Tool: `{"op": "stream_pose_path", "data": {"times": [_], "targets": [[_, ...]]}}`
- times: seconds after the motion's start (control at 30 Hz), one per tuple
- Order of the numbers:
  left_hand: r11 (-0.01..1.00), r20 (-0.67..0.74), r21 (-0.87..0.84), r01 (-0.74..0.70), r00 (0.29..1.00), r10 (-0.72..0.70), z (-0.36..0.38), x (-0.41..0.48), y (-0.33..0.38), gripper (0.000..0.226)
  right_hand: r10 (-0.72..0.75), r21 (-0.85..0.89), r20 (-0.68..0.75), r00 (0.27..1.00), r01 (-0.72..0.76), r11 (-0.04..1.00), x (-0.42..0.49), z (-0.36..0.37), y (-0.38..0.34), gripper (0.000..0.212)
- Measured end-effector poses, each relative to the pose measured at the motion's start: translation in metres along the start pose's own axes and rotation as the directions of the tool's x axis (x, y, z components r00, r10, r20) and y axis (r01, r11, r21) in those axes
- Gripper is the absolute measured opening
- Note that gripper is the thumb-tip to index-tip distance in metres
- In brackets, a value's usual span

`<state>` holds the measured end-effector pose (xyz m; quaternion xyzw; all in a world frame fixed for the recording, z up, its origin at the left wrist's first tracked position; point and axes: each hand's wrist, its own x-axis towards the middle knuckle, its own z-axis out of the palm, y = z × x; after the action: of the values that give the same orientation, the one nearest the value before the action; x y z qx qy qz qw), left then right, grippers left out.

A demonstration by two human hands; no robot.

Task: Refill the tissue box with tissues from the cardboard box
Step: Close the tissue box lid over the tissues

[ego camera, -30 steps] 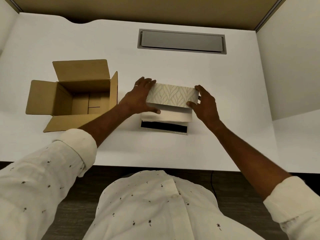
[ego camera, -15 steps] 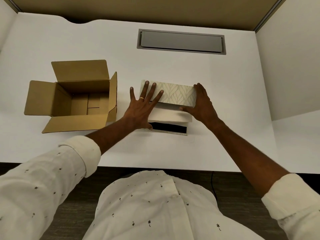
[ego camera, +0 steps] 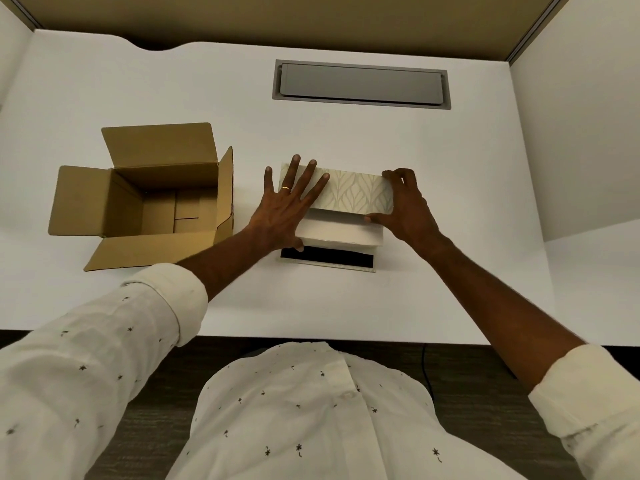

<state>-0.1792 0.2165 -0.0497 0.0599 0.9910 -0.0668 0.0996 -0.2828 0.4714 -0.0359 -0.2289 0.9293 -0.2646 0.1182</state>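
Pressing tissue box (ego camera: pixel 356 194) under spread left hand (ego camera: pixel 282 211), right hand (ego camera: pixel 407 209) pinching its end

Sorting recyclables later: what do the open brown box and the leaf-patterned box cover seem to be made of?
Brown box: corrugated cardboard by its look, matte and uncoated, with creased flaps folded out.
Patterned cover: probably rigid board wrapped in printed paper or fabric, with a low sheen; it holds flat, sharp edges under the left hand and right hand. The wrap itself can't be settled from here.

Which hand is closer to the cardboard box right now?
Left. The left hand lies flat on the tissue box, just beside the cardboard box; the right hand grips the tissue box's far end.
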Motion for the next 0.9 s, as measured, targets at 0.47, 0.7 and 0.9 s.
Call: {"op": "stream_pose_path", "data": {"times": [0.47, 0.7, 0.9], "targets": [[0.998, -0.101, -0.039, -0.053, 0.994, 0.049, 0.017, -0.036, 0.007, 0.125, -0.055, 0.048, -0.071, 0.996, 0.059, 0.997, -0.061, 0.025, -0.006, 0.086], [0.996, -0.143, -0.093, -0.016, 0.990, 0.003, 0.018, -0.047, 0.017, 0.104, -0.072, -0.021, -0.072, 0.995, 0.071, 0.997, -0.083, 0.043, 0.001, 0.100], [0.983, -0.111, -0.182, 0.023, 0.993, -0.044, 0.012, -0.042, 0.020, 0.113, -0.050, -0.049, -0.122, 0.991, 0.044, 0.998, -0.079, 0.049, -0.005, 0.104]]}}
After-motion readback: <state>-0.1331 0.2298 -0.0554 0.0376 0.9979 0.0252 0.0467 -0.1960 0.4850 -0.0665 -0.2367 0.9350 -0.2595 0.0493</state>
